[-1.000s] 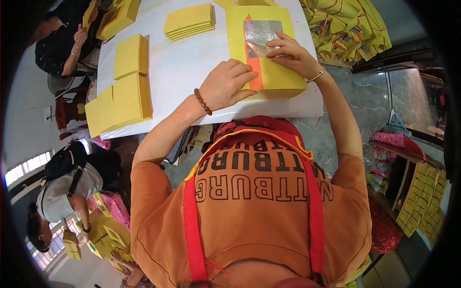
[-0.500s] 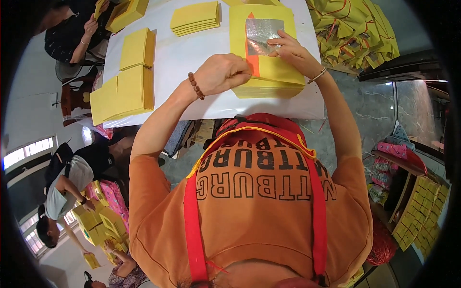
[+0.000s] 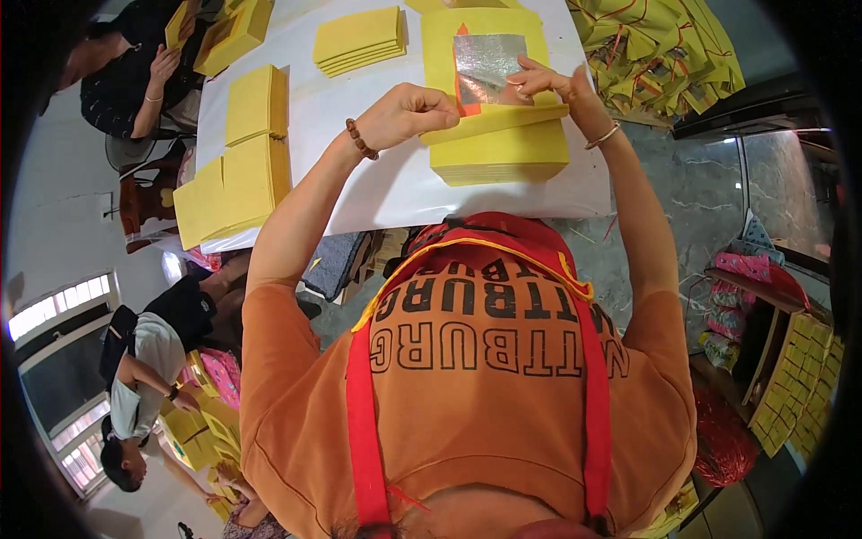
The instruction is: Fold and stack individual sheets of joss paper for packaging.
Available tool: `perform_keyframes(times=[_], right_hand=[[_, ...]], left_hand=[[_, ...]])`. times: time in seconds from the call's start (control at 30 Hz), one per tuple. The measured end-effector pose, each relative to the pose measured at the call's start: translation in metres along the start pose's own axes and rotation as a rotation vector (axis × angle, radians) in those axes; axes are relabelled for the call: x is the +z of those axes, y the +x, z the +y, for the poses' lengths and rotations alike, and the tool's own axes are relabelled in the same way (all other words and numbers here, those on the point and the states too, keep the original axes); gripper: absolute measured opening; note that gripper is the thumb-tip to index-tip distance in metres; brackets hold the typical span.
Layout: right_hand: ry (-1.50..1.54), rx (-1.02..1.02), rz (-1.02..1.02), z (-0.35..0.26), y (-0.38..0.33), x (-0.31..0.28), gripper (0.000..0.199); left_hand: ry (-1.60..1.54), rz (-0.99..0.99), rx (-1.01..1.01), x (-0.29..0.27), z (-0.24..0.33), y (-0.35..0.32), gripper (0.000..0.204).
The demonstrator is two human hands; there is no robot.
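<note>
Across the upper middle: one table (image 3: pixel 310 130), white-covered. Beyond its right edge, one heap of yellow bundles (image 3: pixel 651 54) with red ties. At its far left corner, one co-worker (image 3: pixel 117 85), dark-clothed, seated. Worn by the person at the near edge: one shirt (image 3: pixel 503 418), orange; one apron (image 3: pixel 503 241), red with yellow piping. On the table's left side, yellow stacks (image 3: pixel 257 106), end to end; toward the far side, one smaller stack (image 3: pixel 357 43), apart from these. On the right part, before the person, one thick pile (image 3: pixel 498 162) of yellow paper. Atop it, one sheet (image 3: pixel 440 58), lying along the pile, its near edge turned up in a fold. Left hand (image 3: pixel 413 115): at the fold's left end, fingers curled together; cannot tell whether they clamp the paper. Right hand (image 3: pixel 558 88): above the fold's right end, fingers extended and somewhat apart, tips over the foil's right side. Foil (image 3: pixel 489 58): silver, rectangular, on the sheet. Strip (image 3: pixel 463 97): orange, along the foil's left edge. Bracelet (image 3: pixel 359 139): brown beads, left wrist. Bangle (image 3: pixel 603 136): pale, right wrist.
</note>
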State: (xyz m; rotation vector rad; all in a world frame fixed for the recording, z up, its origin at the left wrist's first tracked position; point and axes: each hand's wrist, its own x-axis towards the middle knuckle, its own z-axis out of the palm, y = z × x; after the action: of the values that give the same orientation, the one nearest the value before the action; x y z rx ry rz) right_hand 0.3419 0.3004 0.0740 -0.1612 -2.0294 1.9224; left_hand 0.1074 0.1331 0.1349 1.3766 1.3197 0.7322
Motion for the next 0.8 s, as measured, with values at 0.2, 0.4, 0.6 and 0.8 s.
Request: perform_keyframes(times=[0.2, 0.4, 0.6, 0.8], right_hand=[[-0.256, 0.003, -0.183, -0.008, 0.003, -0.008, 0.042], [-0.333, 0.117, -0.218, -0.024, 0.0, 0.002, 0.06], [-0.436, 0.024, -0.223, -0.013, 0.002, -0.003, 0.045], [-0.452, -0.007, -0.231, -0.01, 0.002, -0.005, 0.033]], left_hand=[[-0.073, 0.052, 0.034, -0.001, -0.012, 0.003, 0.018], [-0.098, 0.048, 0.021, 0.0, -0.009, 0.003, 0.015], [-0.122, 0.035, 0.009, 0.002, -0.004, 0.003, 0.014], [-0.105, 0.027, -0.012, 0.001, 0.0, 0.001, 0.014]])
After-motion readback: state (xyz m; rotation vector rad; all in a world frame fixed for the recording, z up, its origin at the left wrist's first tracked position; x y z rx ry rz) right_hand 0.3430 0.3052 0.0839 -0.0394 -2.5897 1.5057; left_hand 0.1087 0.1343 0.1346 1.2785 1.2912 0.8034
